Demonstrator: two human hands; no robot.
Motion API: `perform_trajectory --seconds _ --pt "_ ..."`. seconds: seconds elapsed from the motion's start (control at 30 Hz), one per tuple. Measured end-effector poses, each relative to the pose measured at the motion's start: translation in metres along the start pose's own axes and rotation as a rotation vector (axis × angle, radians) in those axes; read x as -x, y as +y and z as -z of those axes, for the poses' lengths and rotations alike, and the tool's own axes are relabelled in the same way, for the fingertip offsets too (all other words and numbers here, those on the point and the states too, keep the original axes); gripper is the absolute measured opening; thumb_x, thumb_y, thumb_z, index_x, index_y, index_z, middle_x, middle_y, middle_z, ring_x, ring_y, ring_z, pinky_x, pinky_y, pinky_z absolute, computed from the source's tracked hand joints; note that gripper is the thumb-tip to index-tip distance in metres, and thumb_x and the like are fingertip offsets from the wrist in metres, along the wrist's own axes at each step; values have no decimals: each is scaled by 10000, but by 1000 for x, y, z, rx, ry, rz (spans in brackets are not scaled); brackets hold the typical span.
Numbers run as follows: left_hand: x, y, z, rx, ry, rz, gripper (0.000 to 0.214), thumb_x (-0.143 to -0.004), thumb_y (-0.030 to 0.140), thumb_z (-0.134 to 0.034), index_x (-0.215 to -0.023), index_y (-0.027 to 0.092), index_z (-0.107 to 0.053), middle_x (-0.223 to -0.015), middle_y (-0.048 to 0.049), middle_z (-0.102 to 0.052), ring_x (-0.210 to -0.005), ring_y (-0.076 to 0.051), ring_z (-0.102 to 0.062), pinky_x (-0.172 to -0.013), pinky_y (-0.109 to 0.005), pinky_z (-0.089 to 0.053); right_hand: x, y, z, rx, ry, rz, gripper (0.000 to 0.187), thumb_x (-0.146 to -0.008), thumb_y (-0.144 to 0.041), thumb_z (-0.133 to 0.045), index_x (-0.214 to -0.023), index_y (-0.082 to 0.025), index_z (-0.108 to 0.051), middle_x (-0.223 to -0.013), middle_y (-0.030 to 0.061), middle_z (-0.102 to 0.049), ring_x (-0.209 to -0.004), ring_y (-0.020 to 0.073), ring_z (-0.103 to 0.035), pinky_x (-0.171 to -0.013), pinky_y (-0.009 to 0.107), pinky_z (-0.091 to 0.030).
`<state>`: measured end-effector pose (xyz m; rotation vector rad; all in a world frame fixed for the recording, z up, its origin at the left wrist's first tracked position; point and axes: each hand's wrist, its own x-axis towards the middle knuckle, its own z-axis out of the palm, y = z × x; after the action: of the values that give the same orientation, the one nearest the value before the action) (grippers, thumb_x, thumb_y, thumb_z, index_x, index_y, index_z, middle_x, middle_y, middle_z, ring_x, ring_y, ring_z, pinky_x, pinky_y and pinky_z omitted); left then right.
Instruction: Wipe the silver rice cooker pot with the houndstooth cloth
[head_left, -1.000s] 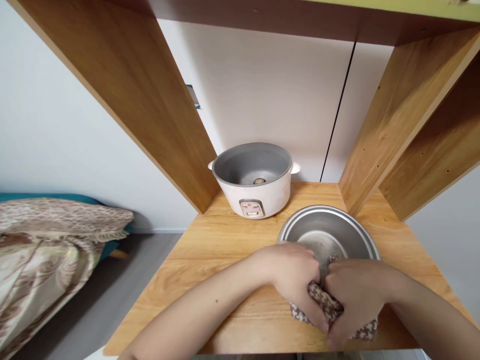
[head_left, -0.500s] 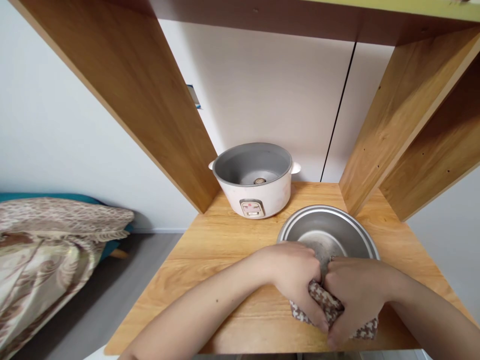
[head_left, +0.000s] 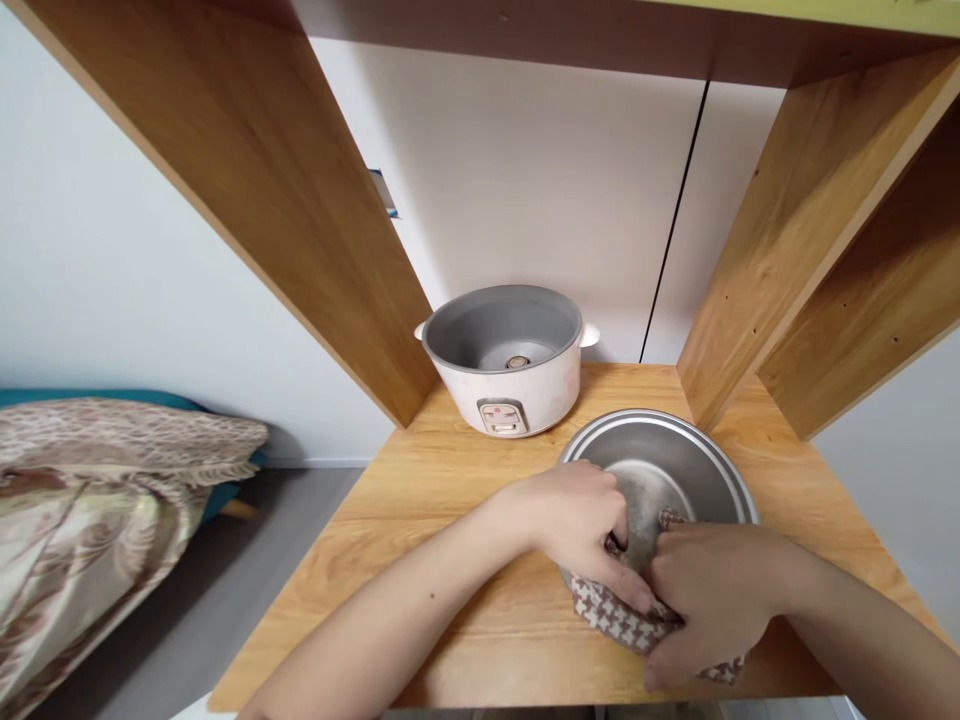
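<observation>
The left hand [head_left: 577,520] has slid a little farther from the person, onto the near left rim of the metal bowl [head_left: 675,455], and more of the checked cloth [head_left: 611,615] now shows beneath it. Both hands are closed on the cloth, the right hand [head_left: 712,590] bunching it against the bowl's near edge. The bowl sits on the wooden surface [head_left: 435,500]. Farther back stands an open rice cooker [head_left: 506,385]. A bed [head_left: 97,480] lies to the far left.
</observation>
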<state>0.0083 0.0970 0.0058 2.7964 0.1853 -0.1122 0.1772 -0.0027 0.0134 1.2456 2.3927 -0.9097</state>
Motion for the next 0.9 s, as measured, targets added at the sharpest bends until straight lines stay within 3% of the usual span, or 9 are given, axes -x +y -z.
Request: perform_trajectory --seconds 0.23,0.37,0.47,0.67,0.77,0.9 --pt "-1 -7 0 115 -18 -52 563 -645 787 -670 -511 242 -634 -505 11 -660 -404 -101 -387 -449 -296 -227 -1 9 5 40 -122 -37 582 -669 -757 -590 -585 -185 -662 -480 -13 -483 -455 139 -404 -468 284 -329" --pt "-1 -5 1 91 -9 -38 544 -612 801 -681 -552 260 -691 -550 -2 -698 -432 -119 -468 -453 -300 -250 -4 8 5 33 -100 -59 577 -672 -751 -575 -574 -188 -654 -491 -2 -507 -469 145 -431 -467 283 -326" --pt "-1 9 -2 33 -29 24 606 -597 854 -632 -605 259 -744 -551 -29 -703 -423 -141 -493 -443 -304 -286 -4 6 3 8 -66 -71 543 -685 -721 -566 -604 -194 -671 -533 11 -559 -500 155 -465 -475 281 -338" --pt "0 39 -10 -3 -216 184 775 -555 909 -588 -672 169 -786 -584 -116 -714 -455 -205 -575 -526 -347 -465 -6 4 0 -33 -18 -56 478 -669 -658 -594 -664 -194 -708 -595 24 -631 -513 159 -483 -515 288 -386" --pt "-2 39 -10 13 -282 199 743 -516 884 -641 -716 185 -793 -638 -112 -740 -518 -231 -630 -599 -362 -518 -6 4 2 -31 -33 -76 541 -669 -697 -581 -722 -184 -742 -622 39 -654 -527 168 -515 -534 294 -401" --pt "-6 34 -9 1 -359 186 745 -558 885 -610 -748 188 -796 -664 -123 -750 -545 -258 -651 -577 -375 -519 -6 3 5 -13 -94 -110 598 -639 -743 -585 -743 -180 -758 -614 38 -643 -528 174 -518 -515 294 -391"
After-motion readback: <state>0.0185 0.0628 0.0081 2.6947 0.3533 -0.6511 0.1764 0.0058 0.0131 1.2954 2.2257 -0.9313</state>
